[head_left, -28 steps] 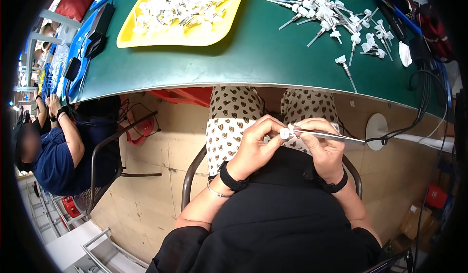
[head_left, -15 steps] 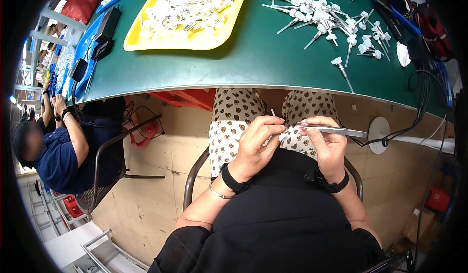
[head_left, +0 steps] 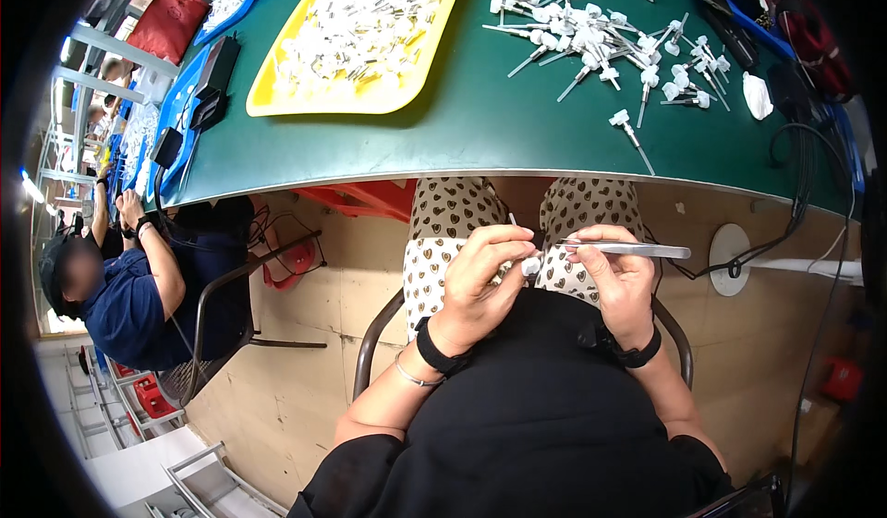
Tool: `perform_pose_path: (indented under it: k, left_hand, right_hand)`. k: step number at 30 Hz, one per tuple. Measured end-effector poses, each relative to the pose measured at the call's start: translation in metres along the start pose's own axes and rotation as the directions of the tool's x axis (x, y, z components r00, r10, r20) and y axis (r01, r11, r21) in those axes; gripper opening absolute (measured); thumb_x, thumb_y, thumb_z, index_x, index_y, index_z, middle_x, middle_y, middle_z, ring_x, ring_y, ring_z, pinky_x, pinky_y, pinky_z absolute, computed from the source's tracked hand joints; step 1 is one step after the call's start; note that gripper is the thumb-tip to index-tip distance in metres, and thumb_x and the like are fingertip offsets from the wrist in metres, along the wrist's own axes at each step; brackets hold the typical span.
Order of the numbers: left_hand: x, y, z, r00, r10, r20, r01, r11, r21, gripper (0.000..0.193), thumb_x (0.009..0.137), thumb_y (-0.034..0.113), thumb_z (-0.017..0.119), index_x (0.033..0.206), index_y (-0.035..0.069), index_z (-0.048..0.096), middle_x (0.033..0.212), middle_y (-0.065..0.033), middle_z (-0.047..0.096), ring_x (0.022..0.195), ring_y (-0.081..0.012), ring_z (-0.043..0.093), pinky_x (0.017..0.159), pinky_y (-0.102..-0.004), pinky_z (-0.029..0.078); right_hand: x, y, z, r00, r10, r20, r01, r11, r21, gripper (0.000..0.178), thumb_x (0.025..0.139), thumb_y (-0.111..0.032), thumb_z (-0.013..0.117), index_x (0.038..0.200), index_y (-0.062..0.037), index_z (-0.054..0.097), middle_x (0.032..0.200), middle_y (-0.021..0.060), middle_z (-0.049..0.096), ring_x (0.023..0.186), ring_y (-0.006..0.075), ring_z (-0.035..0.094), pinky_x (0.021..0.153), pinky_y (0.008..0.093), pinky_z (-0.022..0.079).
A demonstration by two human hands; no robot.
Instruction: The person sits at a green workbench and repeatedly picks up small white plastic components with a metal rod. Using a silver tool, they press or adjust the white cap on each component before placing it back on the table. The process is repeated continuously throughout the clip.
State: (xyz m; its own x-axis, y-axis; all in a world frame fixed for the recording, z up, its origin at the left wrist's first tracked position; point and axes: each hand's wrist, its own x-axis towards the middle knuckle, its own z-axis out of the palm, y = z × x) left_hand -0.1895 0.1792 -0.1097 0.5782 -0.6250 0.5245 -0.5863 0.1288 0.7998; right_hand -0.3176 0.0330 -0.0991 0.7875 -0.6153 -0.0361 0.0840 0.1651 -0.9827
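My left hand [head_left: 482, 273] is closed on a small white-capped piece with a thin stem. Its white cap [head_left: 530, 266] shows below the fingertips, and a pale stem tip sticks up above them. Metal tweezers [head_left: 637, 249] lie in my right hand [head_left: 617, 282], pinched between thumb and fingers, their points toward the left hand. Both hands are held close together over my lap, in front of the table edge. What the tweezer points grip, if anything, is too small to make out.
On the green table [head_left: 370, 148] stands a yellow tray [head_left: 346, 109] heaped with similar white pieces. A loose pile of white-capped stems [head_left: 591, 37] lies to its right. Black cables [head_left: 796, 190] hang at the right edge. A seated co-worker [head_left: 139, 282] is at the left.
The whole view has shifted slightly. The white cap at my left fingertips shows more plainly. Both hands keep nearly the same place, and the tweezers are still in my right hand.
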Motion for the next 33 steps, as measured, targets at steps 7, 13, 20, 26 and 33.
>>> perform_pose_path:
  k: [7,13,20,26,33]
  left_hand:
    - [0.133,0.015,-0.089,0.905,0.072,-0.420,0.072,0.946,0.317,0.033,0.085,-0.004,0.069,0.118,0.001,0.066,0.121,-0.0195,0.066,0.112,-0.0316,0.063,0.098,-0.0381,0.050]
    - [0.169,0.029,-0.053,0.992,0.125,-0.015,-0.096,0.831,0.549,0.037,0.090,0.006,0.070,0.126,0.012,0.067,0.110,-0.0103,0.068,0.101,-0.0229,0.064,0.092,-0.0369,0.050]
    - [0.151,0.035,0.053,0.898,0.027,0.439,-0.257,0.842,0.474,0.021,0.090,0.027,0.071,0.096,0.007,0.069,0.082,-0.0121,0.064,0.076,-0.0325,0.068,0.068,-0.0425,0.055]
    - [0.147,0.027,0.033,0.939,0.037,0.341,-0.240,0.781,0.577,0.021,0.090,0.021,0.070,0.092,0.005,0.057,0.081,-0.0137,0.063,0.077,-0.0354,0.067,0.067,-0.0442,0.053]
    - [0.102,0.033,-0.014,0.984,-0.158,0.082,0.155,0.987,0.041,0.026,0.091,0.004,0.075,0.110,0.001,0.058,0.089,-0.0044,0.068,0.075,-0.0097,0.065,0.066,-0.0252,0.054]
  right_hand:
    - [0.001,-0.004,-0.006,0.999,-0.039,-0.029,0.039,0.999,0.005,0.014,0.095,-0.003,0.070,0.109,0.0010,0.066,0.096,0.0050,0.071,0.085,0.0074,0.065,0.075,0.0215,0.051]
    - [-0.001,-0.007,-0.007,0.997,-0.063,-0.046,0.065,0.997,0.042,0.014,0.096,-0.004,0.068,0.109,0.0021,0.066,0.096,0.0060,0.071,0.085,0.0093,0.066,0.077,0.0234,0.054]
    - [-0.001,-0.006,-0.014,0.986,-0.155,-0.062,0.155,0.988,-0.013,0.015,0.099,-0.004,0.065,0.111,0.0043,0.063,0.099,0.0105,0.070,0.087,0.0139,0.068,0.079,0.0272,0.056]
    - [-0.001,-0.008,-0.011,0.978,-0.201,-0.050,0.202,0.979,0.008,0.014,0.098,-0.005,0.066,0.109,0.0033,0.064,0.099,0.0102,0.071,0.087,0.0140,0.068,0.081,0.0284,0.057]
    - [-0.003,-0.009,-0.008,0.986,-0.166,-0.016,0.167,0.983,0.072,0.015,0.098,-0.004,0.065,0.111,0.0027,0.062,0.102,0.0110,0.070,0.090,0.0149,0.069,0.082,0.0281,0.058]
